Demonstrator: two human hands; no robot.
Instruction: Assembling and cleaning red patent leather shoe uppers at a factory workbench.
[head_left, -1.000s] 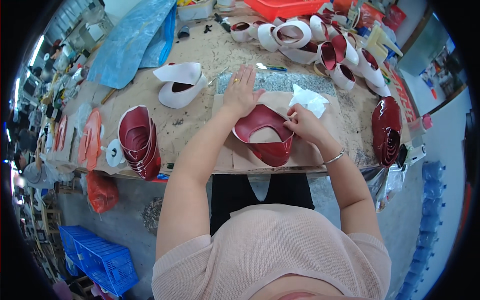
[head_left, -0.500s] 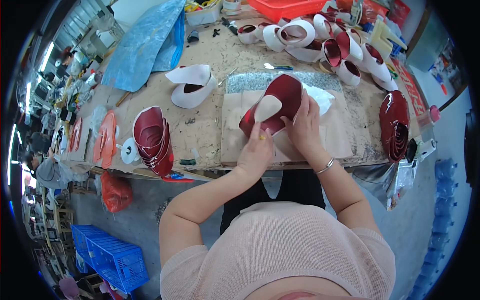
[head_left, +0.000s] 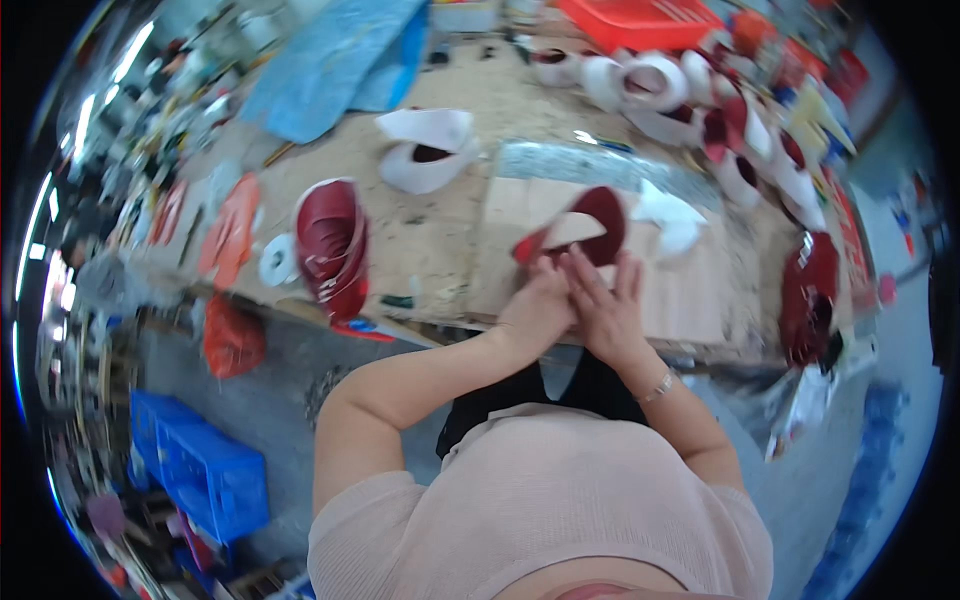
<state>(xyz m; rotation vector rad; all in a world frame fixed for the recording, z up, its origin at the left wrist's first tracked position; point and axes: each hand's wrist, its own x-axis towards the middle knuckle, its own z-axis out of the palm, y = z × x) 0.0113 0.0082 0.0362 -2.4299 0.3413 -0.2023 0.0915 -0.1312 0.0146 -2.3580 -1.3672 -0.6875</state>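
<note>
Item in hand: one curved dark-red leather-like shoe piece with a pale beige lining (head_left: 585,225), lying on the flat brown cardboard sheet (head_left: 690,290) near the front edge of my wooden workbench (head_left: 440,235). I judge the cardboard serves as a clean working pad.

My left hand (head_left: 538,305): closed down on the near edge of the piece, pinning it flat; the fingertips are partly hidden.

My right hand (head_left: 605,300): fingers extended and pressed along the same edge, just beside the left hand, a thin bracelet (head_left: 658,385) at the wrist. Both hands meet there, seemingly so the curled piece cannot spring up.

Nearby stock:
- crumpled white cloth (head_left: 665,215), just right of the piece, within easy reach.
- stack of nested dark-red curved pieces (head_left: 335,245), left of the cardboard.
- white curved pieces (head_left: 425,150), further back.
- second dark-red stack (head_left: 810,295), at the right edge of the bench.
- row of red-and-white curved pieces (head_left: 700,105), along the far side.
- blue plastic sheet (head_left: 330,60), far left.
- blue plastic crate (head_left: 205,475), on the floor below.
</note>
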